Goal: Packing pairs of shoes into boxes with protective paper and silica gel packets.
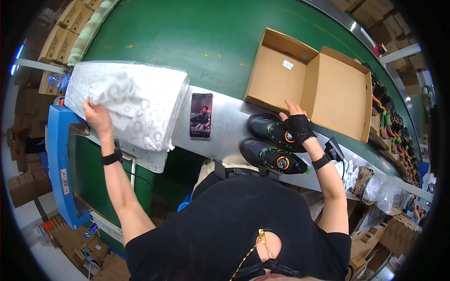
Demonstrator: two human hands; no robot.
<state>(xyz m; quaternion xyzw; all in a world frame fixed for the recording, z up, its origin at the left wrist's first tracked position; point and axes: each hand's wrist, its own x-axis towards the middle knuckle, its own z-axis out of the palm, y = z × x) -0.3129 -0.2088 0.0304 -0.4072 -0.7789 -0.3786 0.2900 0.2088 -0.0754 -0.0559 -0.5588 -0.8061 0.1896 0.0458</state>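
Observation:
My left hand (98, 117) is at the left edge of a stack of white patterned paper sheets (136, 100), its thumb and fingers pinched on a sheet at the corner. Black fabric covers the palm of my right hand (298, 122), while its fingers stretch out toward the front wall of an open brown cardboard shoebox (281, 70). Right under that hand lies a black shoe (265, 126) with green and orange trim. A second black shoe (260, 152) rests beside it, nearer my body. Whether the right hand touches the shoe or the box I cannot tell.
A phone (201, 115) showing a video lies on the metal ledge between the sheets and shoes. The green conveyor belt (187, 42) runs behind. On the left stands a blue frame (58, 164). More shoes (396, 126) line the far right, near a clear plastic bag (382, 189).

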